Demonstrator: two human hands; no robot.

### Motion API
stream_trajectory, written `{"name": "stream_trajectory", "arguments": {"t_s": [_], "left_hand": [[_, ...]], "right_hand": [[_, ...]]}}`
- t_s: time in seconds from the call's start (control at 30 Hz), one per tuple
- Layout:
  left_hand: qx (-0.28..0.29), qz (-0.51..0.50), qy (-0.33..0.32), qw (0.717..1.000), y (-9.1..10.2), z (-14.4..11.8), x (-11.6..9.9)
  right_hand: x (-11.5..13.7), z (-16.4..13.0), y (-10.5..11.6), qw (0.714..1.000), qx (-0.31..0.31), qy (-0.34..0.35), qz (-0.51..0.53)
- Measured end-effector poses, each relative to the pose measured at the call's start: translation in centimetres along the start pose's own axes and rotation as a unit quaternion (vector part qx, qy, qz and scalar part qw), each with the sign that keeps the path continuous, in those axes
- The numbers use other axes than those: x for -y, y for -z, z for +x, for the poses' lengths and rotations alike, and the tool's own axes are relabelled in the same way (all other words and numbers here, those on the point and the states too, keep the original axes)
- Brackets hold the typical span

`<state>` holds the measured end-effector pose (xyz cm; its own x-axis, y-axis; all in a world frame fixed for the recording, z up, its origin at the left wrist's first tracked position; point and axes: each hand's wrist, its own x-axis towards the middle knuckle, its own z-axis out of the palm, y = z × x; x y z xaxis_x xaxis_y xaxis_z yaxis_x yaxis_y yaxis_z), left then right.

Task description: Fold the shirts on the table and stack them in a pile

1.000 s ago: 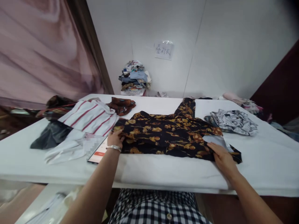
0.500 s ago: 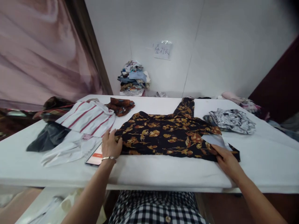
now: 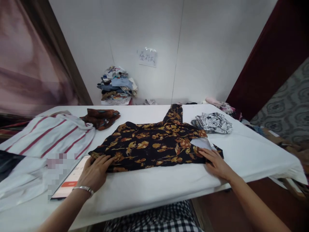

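Black cloth with gold leaves, a shirt (image 3: 154, 146), lies spread flat in the middle of the white surface (image 3: 169, 183), its hem along the near edge and one sleeve reaching away toward the wall. The left hand (image 3: 95, 170) rests on the shirt's near left corner, fingers spread and flat, its grip apart and pressing rather than pinching; a bracelet (image 3: 83, 189) sits on that wrist. The right hand (image 3: 216, 162) lies on the shirt's near right corner, beside a pale turned-back patch of lining; its fingers are flat too, clamped on nothing.

Left of the shirt lies a striped garment (image 3: 51, 137), white with red lines, and just beside the left hand a phone (image 3: 70, 178) lies face up, partly under pale cloth. Beyond the shirt's left shoulder sits a crumpled brown cloth (image 3: 101, 117); to the right of the shirt is a black-and-white patterned cloth (image 3: 213, 122). A pile of clothes (image 3: 117, 86) stands against the wall behind the shirt, under a paper note (image 3: 147, 57).

To smooth the shirt well, I judge both palms should stay flat and slide outward from the middle, keeping the hem straight, easing the turned-back right corner flat, and keeping the left corner off the phone.
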<state>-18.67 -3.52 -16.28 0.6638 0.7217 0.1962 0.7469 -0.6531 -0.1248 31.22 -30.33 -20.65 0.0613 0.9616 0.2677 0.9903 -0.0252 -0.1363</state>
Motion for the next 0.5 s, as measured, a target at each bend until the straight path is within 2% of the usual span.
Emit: {"name": "stream_trajectory", "arguments": {"t_s": [0.13, 0.3, 0.4, 0.5], "left_hand": [[0.0, 0.008, 0.004, 1.0, 0.9, 1.1, 0.2], [-0.045, 0.019, -0.009, 0.999, 2.0, 1.4, 0.0], [-0.033, 0.003, -0.035, 0.999, 1.2, 0.5, 0.0], [0.012, -0.038, -0.034, 0.999, -0.3, -0.7, 0.4]], "right_hand": [[-0.3, 0.9, -0.5, 1.0, -0.008, 0.003, -0.011], [-2.5, 1.9, -0.6, 0.998, -0.056, 0.005, 0.007], [-3.8, 1.4, -0.5, 0.995, -0.094, -0.025, 0.012], [-3.9, 0.8, -0.2, 0.998, -0.034, -0.041, 0.04]]}}
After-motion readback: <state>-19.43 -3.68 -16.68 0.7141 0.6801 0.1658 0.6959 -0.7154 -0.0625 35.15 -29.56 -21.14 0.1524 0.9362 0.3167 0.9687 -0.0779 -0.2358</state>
